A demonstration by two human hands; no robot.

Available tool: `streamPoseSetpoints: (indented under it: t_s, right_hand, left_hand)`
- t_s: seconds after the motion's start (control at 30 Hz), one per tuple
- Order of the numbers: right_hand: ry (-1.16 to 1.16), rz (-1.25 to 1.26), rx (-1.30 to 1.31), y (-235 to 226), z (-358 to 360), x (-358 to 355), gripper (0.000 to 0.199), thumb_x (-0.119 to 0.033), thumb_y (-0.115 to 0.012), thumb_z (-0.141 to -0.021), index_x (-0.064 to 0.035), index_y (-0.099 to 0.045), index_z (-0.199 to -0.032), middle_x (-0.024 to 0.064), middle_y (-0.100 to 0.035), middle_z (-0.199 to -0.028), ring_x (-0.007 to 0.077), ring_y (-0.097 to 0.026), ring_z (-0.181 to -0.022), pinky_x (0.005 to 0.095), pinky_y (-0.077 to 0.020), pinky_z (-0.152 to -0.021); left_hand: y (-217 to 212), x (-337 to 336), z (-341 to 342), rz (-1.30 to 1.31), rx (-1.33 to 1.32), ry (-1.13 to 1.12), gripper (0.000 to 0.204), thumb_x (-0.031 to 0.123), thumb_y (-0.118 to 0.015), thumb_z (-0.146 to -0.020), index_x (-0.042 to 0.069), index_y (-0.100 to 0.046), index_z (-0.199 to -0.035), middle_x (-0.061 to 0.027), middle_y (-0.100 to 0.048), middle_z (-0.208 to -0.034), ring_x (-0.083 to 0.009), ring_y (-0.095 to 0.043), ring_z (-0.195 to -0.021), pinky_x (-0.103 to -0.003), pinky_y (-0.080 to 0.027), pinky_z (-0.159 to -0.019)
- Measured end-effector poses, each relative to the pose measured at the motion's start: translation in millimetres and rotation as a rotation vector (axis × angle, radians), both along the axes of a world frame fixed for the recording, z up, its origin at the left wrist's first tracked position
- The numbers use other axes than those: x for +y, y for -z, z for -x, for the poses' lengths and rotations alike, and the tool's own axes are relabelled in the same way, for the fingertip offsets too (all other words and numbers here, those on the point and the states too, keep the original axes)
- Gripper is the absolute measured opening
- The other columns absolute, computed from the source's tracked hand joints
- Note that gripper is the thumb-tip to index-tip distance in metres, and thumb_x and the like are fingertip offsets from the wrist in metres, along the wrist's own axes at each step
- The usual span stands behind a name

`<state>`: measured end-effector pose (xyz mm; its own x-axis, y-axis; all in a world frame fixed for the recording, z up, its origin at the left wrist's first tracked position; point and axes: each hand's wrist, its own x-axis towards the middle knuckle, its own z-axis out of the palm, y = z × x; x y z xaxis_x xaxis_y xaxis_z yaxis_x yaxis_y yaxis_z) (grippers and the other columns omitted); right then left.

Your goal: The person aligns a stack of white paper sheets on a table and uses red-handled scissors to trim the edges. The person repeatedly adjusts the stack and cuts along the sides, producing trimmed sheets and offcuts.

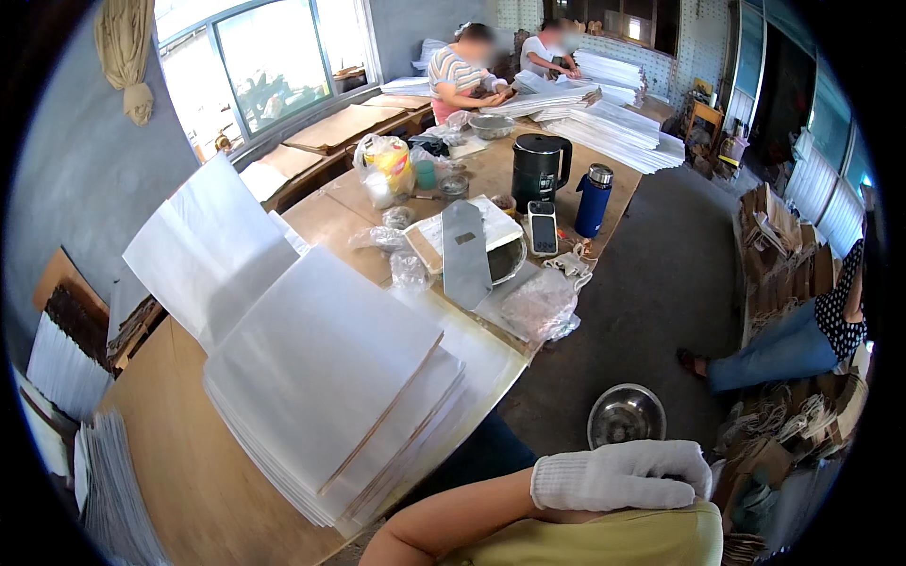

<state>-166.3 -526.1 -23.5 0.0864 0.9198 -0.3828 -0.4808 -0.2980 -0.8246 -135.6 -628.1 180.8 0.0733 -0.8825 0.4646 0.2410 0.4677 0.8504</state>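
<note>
My left hand [623, 474], in a white knit glove, reaches across my body at the lower right. Its fingers are bent and pressed together just above the yellow-green cloth [604, 538] of my clothing; what they hold, if anything, is hidden. My right hand is out of the picture. Left of my forearm, a stack of large whitish sheets [321, 368] lies on the wooden table, with thin brown strips [382, 415] along its right edge. One sheet [212, 250] at its far left slopes upward. Below the hand's level, a shiny metal basin [627, 416] rests on the floor.
The table [189, 453] carries a grey metal plate [466, 255], a phone [543, 229], a dark kettle [540, 172], a blue bottle [594, 201] and plastic bags [538, 304]. Two people [462, 71] work at far sheet piles [613, 127]. Another person [783, 344] stands right, by stacked bundles [779, 245].
</note>
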Motion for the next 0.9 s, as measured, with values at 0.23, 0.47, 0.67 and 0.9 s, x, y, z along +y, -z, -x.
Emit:
streamPoseSetpoints:
  t_s: [0.23, 0.47, 0.67, 0.9]
  right_hand:
    - [-0.085, 0.002, -0.146, -4.5, -7.5, 5.1, 0.032, -0.032, -0.056, -0.094, -0.0033, -0.06, -0.107, 0.0099, -0.064, -0.086, 0.019, -0.062, -0.068, 0.0311, -0.0516, -0.057]
    - [-0.228, 0.002, -0.427, -6.4, -11.2, 16.3, 0.032, -0.032, -0.056, -0.093, -0.0035, -0.06, -0.108, 0.0109, -0.064, -0.086, 0.0204, -0.063, -0.07, 0.0325, -0.0517, -0.058]
    - [-0.444, -0.021, -0.744, -8.5, -9.5, 35.2, 0.032, -0.031, -0.056, -0.092, -0.0037, -0.061, -0.109, 0.0117, -0.065, -0.087, 0.0215, -0.063, -0.071, 0.0337, -0.0518, -0.059]
    - [-0.575, -0.034, -0.907, -8.9, -3.4, 44.1, 0.033, -0.031, -0.056, -0.092, -0.0038, -0.061, -0.109, 0.0126, -0.065, -0.087, 0.0229, -0.064, -0.072, 0.0351, -0.0518, -0.061]
  left_hand:
    - [24.4, -5.6, 0.4, -0.24, 0.095, -0.02, 0.021, 0.026, -0.059, -0.093, 0.006, -0.054, -0.091, 0.0014, -0.049, -0.081, -0.0065, -0.044, -0.077, -0.024, -0.039, -0.07]
    - [17.4, 5.6, 1.4, -0.194, -0.002, -0.233, 0.018, 0.021, -0.057, -0.095, 0.004, -0.055, -0.099, -0.0034, -0.054, -0.089, -0.0104, -0.05, -0.084, -0.027, -0.042, -0.076]
    - [24.6, 0.8, -2.2, -0.109, 0.083, -0.097, 0.028, 0.028, -0.054, -0.095, 0.003, -0.059, -0.106, -0.0073, -0.057, -0.099, -0.0176, -0.056, -0.095, -0.033, -0.043, -0.087]
    - [26.2, 6.7, -3.6, -0.294, 0.14, -0.165, 0.024, 0.027, -0.06, -0.091, 0.008, -0.052, -0.08, 0.0018, -0.046, -0.075, -0.0078, -0.043, -0.072, -0.026, -0.037, -0.067]
